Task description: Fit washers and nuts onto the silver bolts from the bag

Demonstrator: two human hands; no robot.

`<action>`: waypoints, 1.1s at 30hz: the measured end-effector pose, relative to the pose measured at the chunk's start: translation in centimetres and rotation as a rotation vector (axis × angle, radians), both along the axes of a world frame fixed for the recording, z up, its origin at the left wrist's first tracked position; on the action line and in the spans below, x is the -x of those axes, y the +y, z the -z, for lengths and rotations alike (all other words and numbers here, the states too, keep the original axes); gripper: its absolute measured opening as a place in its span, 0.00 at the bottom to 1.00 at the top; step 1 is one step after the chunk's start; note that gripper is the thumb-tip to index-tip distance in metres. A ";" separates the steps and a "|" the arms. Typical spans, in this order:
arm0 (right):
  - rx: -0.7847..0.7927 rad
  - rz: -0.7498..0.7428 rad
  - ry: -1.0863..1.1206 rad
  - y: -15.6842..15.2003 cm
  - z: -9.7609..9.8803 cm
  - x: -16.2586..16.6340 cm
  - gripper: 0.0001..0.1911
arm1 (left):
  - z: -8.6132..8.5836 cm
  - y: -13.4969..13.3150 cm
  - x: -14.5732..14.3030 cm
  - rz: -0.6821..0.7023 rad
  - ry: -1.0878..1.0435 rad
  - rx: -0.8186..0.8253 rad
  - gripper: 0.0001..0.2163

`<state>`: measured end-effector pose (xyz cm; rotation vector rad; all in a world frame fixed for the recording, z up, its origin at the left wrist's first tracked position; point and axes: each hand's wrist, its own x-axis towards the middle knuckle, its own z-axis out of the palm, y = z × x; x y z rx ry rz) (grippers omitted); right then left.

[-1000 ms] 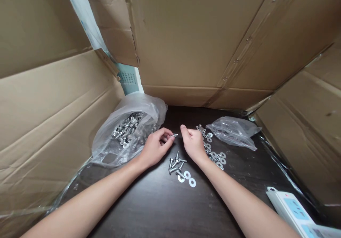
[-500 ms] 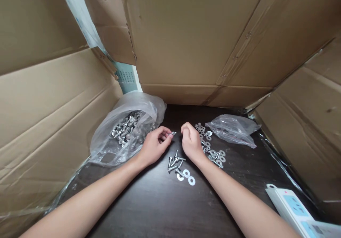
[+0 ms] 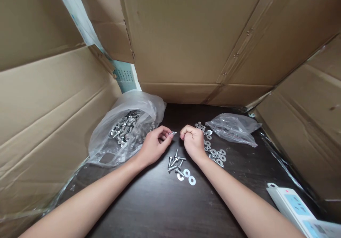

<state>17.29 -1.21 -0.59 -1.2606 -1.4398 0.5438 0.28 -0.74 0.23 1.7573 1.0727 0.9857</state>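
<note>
Between thumb and fingers, my left hand pinches a small metal bolt whose end points right. A short gap away, my right hand is closed with its fingers curled in; whatever they hold, if anything, is hidden. On the table below the hands lies a small heap of bolts. A few flat washers rest at its lower right. Beyond my right hand are more washers mixed with bolts, and a cluster of nuts.
At the left, an open plastic bag holds many assembled-looking bolts. A flatter clear bag lies at the back right. A white power strip sits at the right front. Cardboard walls surround the dark table.
My right hand has turned slightly and its fingers look more curled. The left hand keeps the bolt in the same place. The view has shifted a little.
</note>
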 end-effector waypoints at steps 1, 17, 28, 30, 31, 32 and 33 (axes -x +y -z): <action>0.008 0.003 0.000 0.0 0.0 0.0 0.12 | 0.0 0.0 0.0 0.004 0.002 -0.002 0.10; 0.091 -0.052 -0.009 0.3 -0.7 0.2 0.09 | -0.1 -0.1 0.0 0.010 0.026 -0.017 0.09; 0.056 -0.133 -0.100 -0.2 -1.0 0.8 0.11 | -0.1 0.1 0.1 0.013 0.021 -0.020 0.08; 0.056 -0.146 -0.155 -0.3 -1.0 1.0 0.14 | -0.2 0.1 0.1 0.027 0.039 -0.041 0.08; 0.052 -0.153 -0.175 -0.3 -1.0 1.0 0.14 | -0.2 0.1 0.1 0.032 0.048 -0.050 0.08; 0.048 -0.158 -0.191 -0.2 -0.9 1.0 0.15 | -0.2 0.1 0.1 0.034 0.056 -0.058 0.08; 0.042 -0.160 -0.201 -0.2 -0.8 1.1 0.15 | -0.2 0.1 0.1 0.034 0.062 -0.065 0.08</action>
